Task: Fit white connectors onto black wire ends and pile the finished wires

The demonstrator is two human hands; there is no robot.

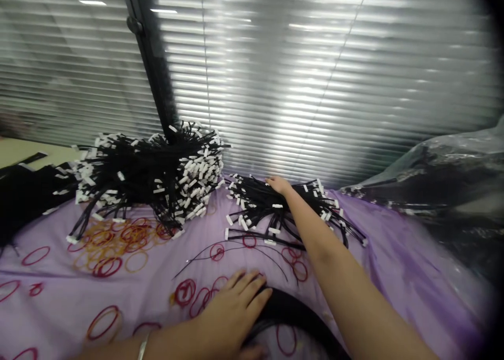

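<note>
black cables with white tips lay in a small pile on the purple surface, just right of the big heap. the right hand rested on the far edge of the small pile; whether its fingers were closed on any cable i could not tell. the left hand, flat and open, pressed a black coil nearer than the pile. to take one cable cleanly, it seemed better to pinch near the white tip and pull slowly, so the others would not tangle.
</note>
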